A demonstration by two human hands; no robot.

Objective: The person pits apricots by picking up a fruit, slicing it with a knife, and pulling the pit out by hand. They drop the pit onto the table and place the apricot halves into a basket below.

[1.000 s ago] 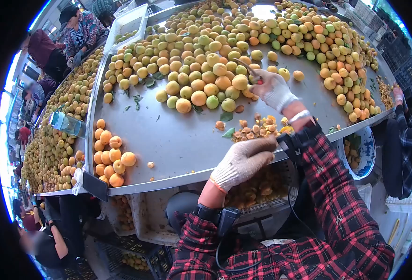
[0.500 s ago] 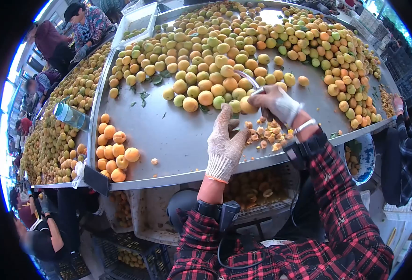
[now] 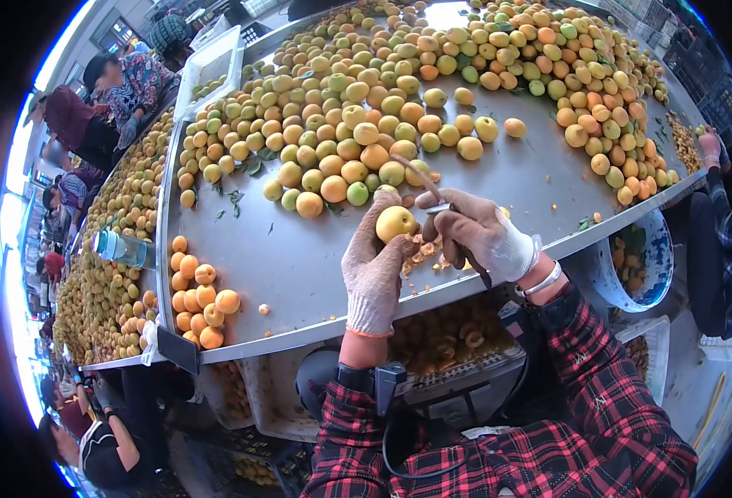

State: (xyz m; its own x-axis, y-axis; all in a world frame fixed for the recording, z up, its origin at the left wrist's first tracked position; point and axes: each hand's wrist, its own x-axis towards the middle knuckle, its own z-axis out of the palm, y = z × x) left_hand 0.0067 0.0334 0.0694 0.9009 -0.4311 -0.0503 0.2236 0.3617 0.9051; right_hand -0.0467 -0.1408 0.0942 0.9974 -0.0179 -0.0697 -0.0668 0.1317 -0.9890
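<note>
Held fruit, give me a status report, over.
Left hand: holding yellow fruit. Right hand: gripping curved tool. Fruit pile close beyond; nothing clearly blocking.

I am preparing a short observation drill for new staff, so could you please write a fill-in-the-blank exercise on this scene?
1. The left hand and the right hand both wear knitted ____.
2. The yellow fruit is held in the person's ____ hand.
3. The thin tool is gripped by the person's ____ hand.
4. The basin beside the table is white and ____.

Missing words: gloves; left; right; blue.
</note>
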